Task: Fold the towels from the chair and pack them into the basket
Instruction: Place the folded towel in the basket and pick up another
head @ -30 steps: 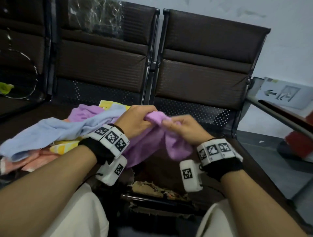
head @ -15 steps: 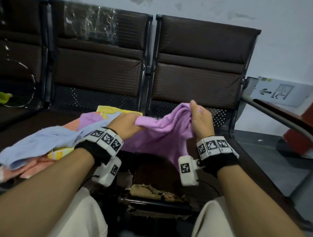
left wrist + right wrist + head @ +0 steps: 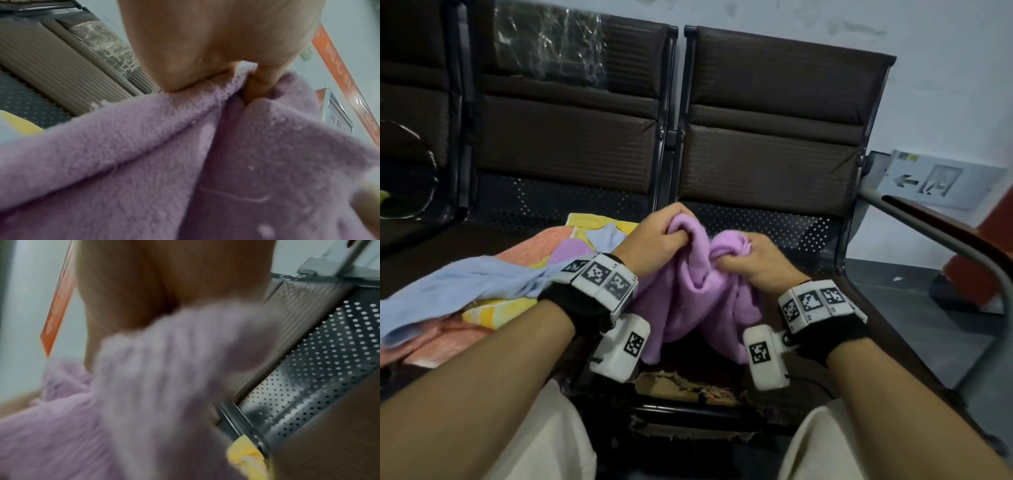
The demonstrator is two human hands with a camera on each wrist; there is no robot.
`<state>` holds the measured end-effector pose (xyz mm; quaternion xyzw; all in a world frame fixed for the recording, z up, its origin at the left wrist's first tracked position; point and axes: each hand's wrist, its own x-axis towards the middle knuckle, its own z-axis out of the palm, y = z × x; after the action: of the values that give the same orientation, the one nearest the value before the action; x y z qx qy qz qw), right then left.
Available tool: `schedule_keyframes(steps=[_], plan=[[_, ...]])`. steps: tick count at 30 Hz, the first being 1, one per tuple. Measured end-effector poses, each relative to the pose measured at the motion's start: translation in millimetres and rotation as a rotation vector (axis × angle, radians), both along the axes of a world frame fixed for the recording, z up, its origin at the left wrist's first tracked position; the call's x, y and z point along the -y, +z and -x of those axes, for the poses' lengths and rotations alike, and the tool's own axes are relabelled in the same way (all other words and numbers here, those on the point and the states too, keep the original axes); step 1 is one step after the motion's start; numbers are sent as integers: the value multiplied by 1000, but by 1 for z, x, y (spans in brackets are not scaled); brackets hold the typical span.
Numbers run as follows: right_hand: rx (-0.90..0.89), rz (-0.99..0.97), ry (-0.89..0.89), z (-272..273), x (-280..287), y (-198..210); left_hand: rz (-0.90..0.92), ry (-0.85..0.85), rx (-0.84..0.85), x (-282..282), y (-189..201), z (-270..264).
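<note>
In the middle of the frame, the left hand and right hand each grip the top of the purple towel, which hangs down between them. The sign at right shows an arrow.

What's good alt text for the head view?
Both hands, left hand and right hand, grip a bunched purple towel above a dark chair seat. On the person's left lies a pile of unfolded towels, blue, orange and yellow. No basket is visible.
</note>
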<state>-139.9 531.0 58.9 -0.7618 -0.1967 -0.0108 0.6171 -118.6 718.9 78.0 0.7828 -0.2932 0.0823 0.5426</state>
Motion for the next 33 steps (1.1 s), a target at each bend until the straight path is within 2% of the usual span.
schedule_keyframes(steps=[3, 5, 7, 9, 11, 13, 17, 19, 21, 23, 27, 29, 31, 33], plan=[[183, -81, -275, -1, 9, 19, -74, -5, 30, -9, -10, -6], [216, -249, -439, -1, 23, 27, -288, 7, 41, -17, -22, -13], [197, -421, -573, -3, 40, 29, -613, 18, -17, -25, -35, -19], [174, -435, -733, -8, 52, 24, -855, 32, -116, -28, -44, -22], [132, -380, -866, -13, 56, 15, -904, 45, -158, -29, -47, -24], [129, -264, -852, -15, 53, 4, -785, 25, -143, -25, -44, -22], [36, 58, -404, -5, 34, -10, -314, -33, -118, -1, -24, -11], [-58, 35, -192, 3, 27, -11, -51, -59, -157, 18, -9, -3], [-106, -15, -40, 10, 21, -6, 132, -66, -175, 35, 5, 2], [-72, -51, -66, 12, 18, -1, 212, -70, -193, 45, 17, 3], [55, -191, -409, -2, 26, 2, 312, -85, -297, 43, 14, -10], [53, -151, -583, -12, 34, -5, 142, 0, -237, 34, -7, -17], [13, -35, -668, -20, 42, -18, -237, 34, -166, 24, -33, -24], [-31, 94, -659, -24, 46, -31, -630, 24, -126, 13, -54, -28]])
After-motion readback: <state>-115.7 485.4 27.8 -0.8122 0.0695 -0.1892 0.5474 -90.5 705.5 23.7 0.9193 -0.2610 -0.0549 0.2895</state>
